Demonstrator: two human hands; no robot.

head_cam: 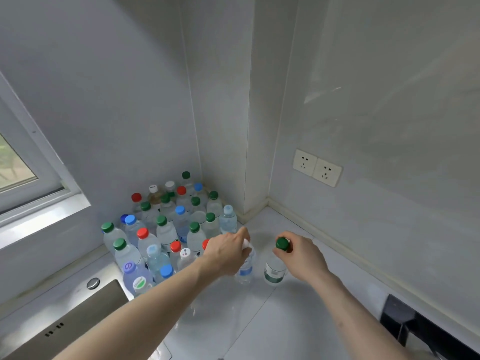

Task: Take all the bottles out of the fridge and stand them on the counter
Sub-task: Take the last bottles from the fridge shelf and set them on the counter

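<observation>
Hands (265, 253) on two clear bottles (259, 268)

Bottle under the right hand's fingers (281, 252): green cap (282, 243), clear body, dark green label band (272, 276). Bottle under the left hand's fingers (244, 252): white cap (246, 243), clear body, blue label (245, 271). Cluster of bottles (166, 229) beyond the left fingers: green, red, blue, white and purple caps. Countertop (259, 320): white. Wall sockets (317, 167): cream.

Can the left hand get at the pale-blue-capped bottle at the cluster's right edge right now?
Probably not at once: the left hand already has its grip on a white-capped bottle. The pale-blue-capped bottle stands just beyond it at the open edge, nothing blocking it.
</observation>
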